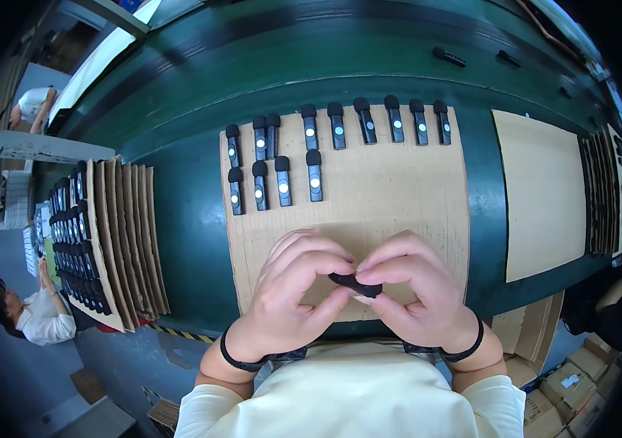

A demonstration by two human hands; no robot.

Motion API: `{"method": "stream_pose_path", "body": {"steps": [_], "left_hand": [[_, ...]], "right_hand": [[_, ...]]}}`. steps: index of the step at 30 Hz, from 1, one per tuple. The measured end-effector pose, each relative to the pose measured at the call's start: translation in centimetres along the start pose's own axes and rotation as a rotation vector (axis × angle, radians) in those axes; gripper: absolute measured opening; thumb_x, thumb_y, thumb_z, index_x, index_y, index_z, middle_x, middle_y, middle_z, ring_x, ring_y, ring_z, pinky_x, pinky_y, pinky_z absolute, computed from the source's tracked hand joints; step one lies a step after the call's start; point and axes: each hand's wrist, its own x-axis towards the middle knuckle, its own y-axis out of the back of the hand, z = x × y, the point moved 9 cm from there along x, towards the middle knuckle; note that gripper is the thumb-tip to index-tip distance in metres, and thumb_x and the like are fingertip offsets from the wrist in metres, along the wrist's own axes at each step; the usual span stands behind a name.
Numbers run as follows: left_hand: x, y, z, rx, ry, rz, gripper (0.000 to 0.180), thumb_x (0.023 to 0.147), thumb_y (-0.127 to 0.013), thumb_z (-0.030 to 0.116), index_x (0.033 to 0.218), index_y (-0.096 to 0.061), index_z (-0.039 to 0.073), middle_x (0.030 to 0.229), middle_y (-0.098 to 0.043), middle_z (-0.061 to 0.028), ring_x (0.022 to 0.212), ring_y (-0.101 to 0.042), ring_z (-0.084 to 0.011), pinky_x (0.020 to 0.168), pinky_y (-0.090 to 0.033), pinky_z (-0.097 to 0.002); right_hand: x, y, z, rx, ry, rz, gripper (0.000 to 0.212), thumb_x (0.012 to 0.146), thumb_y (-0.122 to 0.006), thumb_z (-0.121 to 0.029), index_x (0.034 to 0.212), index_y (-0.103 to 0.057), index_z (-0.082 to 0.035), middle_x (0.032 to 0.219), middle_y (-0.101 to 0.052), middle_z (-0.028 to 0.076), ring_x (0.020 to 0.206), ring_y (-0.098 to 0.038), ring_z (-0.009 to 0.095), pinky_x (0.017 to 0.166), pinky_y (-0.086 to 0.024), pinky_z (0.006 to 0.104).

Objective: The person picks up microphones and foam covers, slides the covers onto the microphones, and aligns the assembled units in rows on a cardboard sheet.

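Between my two hands is a small black clip-on microphone (368, 290), held over the near part of a cardboard sheet (398, 193). My left hand (289, 281) pinches one end with thumb and fingertips. The other end is pinched by my right hand (422, 288). Fingers partly cover the piece. On the sheet lie two rows of similar black microphones, each with a foam cap at the far end and a pale round spot on the body. The far row (338, 133) runs nearly the full width; the nearer row (283, 182) fills only the left part.
Leaning cardboard sheets (139, 241) stand left, the outer one bearing many microphones. At right are a bare cardboard sheet (544, 197) and more upright sheets (600, 197). Loose microphones (449, 57) lie on the green surface (369, 44) beyond. Another person (44, 321) sits at left; cartons (570, 387) stand lower right.
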Motion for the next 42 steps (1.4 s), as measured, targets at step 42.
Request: {"method": "stream_pose_path", "body": {"steps": [42], "left_hand": [[-5.8, 8.6, -8.7, 0.243, 0.443, 0.212, 0.062, 0.08, -0.07, 0.005, 0.136, -0.043, 0.003, 0.146, -0.038, -0.0219, 0.135, -0.04, -0.0354, 0.112, -0.031, -0.0455]], "right_hand": [[11.0, 4.5, 7.2, -0.792, -0.045, -0.196, 0.023, 0.08, -0.07, -0.008, 0.1, -0.06, -0.004, 0.105, -0.059, 0.012, 0.092, -0.061, 0.03, 0.081, -0.052, 0.0372]]}}
